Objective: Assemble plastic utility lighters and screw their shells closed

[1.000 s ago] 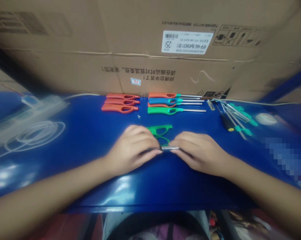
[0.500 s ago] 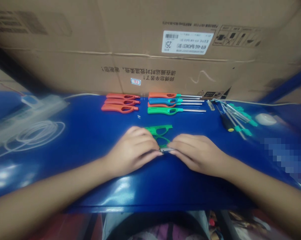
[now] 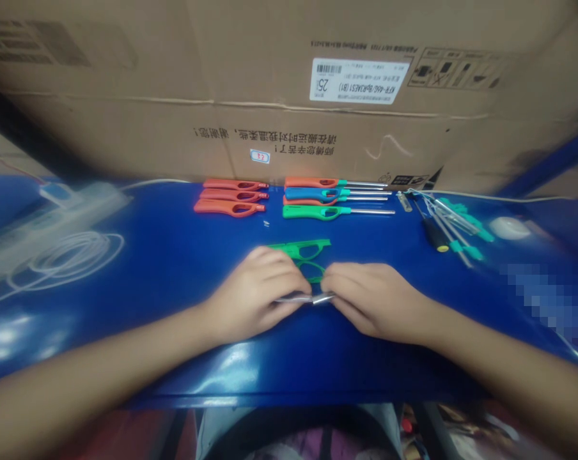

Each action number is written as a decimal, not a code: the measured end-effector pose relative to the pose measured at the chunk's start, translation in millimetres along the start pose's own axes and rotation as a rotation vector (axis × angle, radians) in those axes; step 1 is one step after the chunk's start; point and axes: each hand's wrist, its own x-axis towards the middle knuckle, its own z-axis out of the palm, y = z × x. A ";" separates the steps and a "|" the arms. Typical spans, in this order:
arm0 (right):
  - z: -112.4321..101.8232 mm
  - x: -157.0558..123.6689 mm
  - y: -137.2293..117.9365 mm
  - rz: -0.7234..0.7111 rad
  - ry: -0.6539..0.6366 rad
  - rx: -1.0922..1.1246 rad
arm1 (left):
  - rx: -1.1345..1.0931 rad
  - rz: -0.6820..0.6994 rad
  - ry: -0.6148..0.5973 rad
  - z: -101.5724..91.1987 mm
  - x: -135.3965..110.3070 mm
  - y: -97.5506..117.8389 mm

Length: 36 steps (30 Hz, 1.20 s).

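My left hand is closed, thumb against fingers, on a thin greyish strip whose exact kind is too blurred to tell. Facing it, my right hand pinches a short shiny metal tube. The strip's right end meets the tube's left end, or lies very close to it; whether it goes inside I cannot tell. Just beyond my fingers lie two green lighter casing halves, the farther half and the nearer half, both partly covered by my hands.
Three orange lighter casings lie at the back left of the blue table. Several long-nosed lighters are beside them. At right are a screwdriver, metal rods with teal ends and a white mouse. A cardboard box stands behind; a coiled cable lies left.
Both hands have shifted slightly toward me. The strip in my left hand and the metal tube in my right now show more plainly, and more of the green casing halves is uncovered.
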 end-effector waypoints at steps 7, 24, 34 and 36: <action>3.1 2.0 -0.5 0.135 -0.057 0.099 | -0.008 0.000 0.021 0.9 0.1 2.2; -7.5 1.1 21.0 0.429 0.160 0.024 | -0.042 -0.087 0.009 -3.8 -1.6 -4.8; -16.5 -1.2 28.2 0.416 0.186 0.013 | -0.060 -0.207 0.004 1.7 0.3 -12.8; -16.7 -1.0 28.3 0.405 0.182 0.012 | -0.083 -0.214 0.007 2.6 0.1 -14.7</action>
